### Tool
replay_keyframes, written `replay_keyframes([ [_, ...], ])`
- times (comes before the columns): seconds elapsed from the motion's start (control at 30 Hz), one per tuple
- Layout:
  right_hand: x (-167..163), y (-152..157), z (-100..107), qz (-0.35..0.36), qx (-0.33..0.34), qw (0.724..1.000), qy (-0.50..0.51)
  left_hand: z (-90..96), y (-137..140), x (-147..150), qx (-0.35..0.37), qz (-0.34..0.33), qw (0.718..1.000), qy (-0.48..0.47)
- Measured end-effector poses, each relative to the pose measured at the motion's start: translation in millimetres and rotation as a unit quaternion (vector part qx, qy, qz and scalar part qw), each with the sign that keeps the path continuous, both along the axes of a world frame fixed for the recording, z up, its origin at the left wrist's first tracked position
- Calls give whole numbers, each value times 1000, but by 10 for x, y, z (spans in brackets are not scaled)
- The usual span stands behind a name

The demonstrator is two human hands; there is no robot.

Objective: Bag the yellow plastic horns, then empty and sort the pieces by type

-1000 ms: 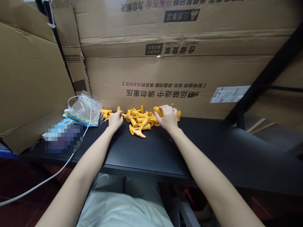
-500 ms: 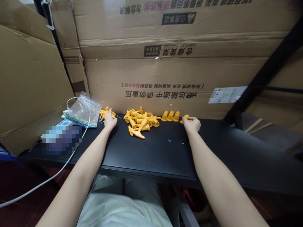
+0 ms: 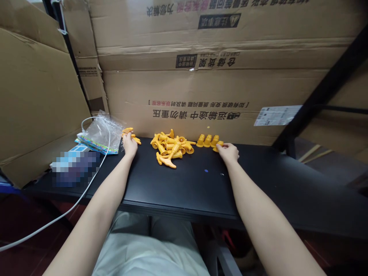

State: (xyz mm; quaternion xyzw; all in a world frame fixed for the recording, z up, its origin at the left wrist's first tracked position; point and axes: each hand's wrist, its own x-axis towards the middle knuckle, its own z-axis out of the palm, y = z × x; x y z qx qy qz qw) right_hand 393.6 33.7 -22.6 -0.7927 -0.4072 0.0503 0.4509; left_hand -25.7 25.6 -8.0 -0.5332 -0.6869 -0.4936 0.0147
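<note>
In the head view, my right hand [image 3: 229,153] pinches a small yellow flared plastic cup [image 3: 219,145] at the right end of several like cups [image 3: 207,141] standing in short rows. My left hand [image 3: 130,145] is at the far left of the yellow parts, its fingers closed on a yellow T-shaped plastic piece [image 3: 127,130]. A few more yellow pieces [image 3: 136,140] lie beside those fingers. Between my hands lies a loose pile of yellow plastic parts [image 3: 172,143], some with flared hollow ends. A T-shaped handle piece [image 3: 167,162] lies at its front.
The black tabletop [image 3: 178,188] backs onto a tall cardboard sheet [image 3: 184,88]. Left are a clear plastic bag [image 3: 100,130], a blurred-out item [image 3: 74,168], a cardboard flap [image 3: 37,99] and a white cable [image 3: 86,191]. A black post [image 3: 322,84] slants at the right.
My right hand has moved left with the yellow cup, up to the standing rows. My left hand has shifted slightly left, and a T-shaped piece now shows above its fingers.
</note>
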Motion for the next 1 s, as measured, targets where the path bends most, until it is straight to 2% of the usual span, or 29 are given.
replay_keyframes([
  [0.2, -205, 31, -21, 123, -28, 990, -58, -35, 41, -106, 0, -15, 1000, -9],
  [0.33, -289, 16, -25, 137, -56, 981, -122, -55, 73, -151, -8, -21, 1000, -10],
  [0.5, -329, 2, -16, 166, -105, 965, -176, -37, 43, -144, -52, 12, 998, 26],
  [0.63, -364, 36, -45, 224, -80, 952, -192, -64, 44, -141, -101, 25, 993, 60],
  [0.8, -371, 118, -141, 279, -39, 936, -213, -143, 136, -204, -166, 0, 982, 93],
  [0.9, -364, 142, -166, 284, -28, 929, -236, -188, 188, -237, -156, -24, 983, 98],
  [1.0, -386, 123, -131, 266, -61, 931, -242, -211, 206, -242, -138, -35, 987, 78],
])
